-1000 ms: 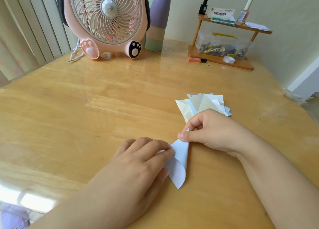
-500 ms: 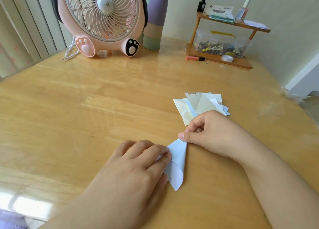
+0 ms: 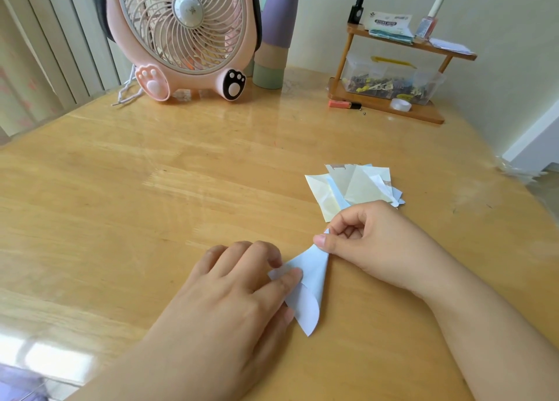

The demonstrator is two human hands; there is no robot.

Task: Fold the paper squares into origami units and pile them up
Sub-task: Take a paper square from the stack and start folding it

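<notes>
While the blue paper (image 3: 311,282) is lying on the table (image 3: 151,219) between both hands, the left hand (image 3: 242,291) is pressing its near side flat with straight fingers, and the right hand (image 3: 369,243) is pinching its far tip, just before the pile of folded papers (image 3: 351,186).

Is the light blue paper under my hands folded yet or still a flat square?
Partly folded: the light blue paper narrows to a point and one flap curls over, uncreased. The left hand presses it; the right hand pinches its tip.
</notes>
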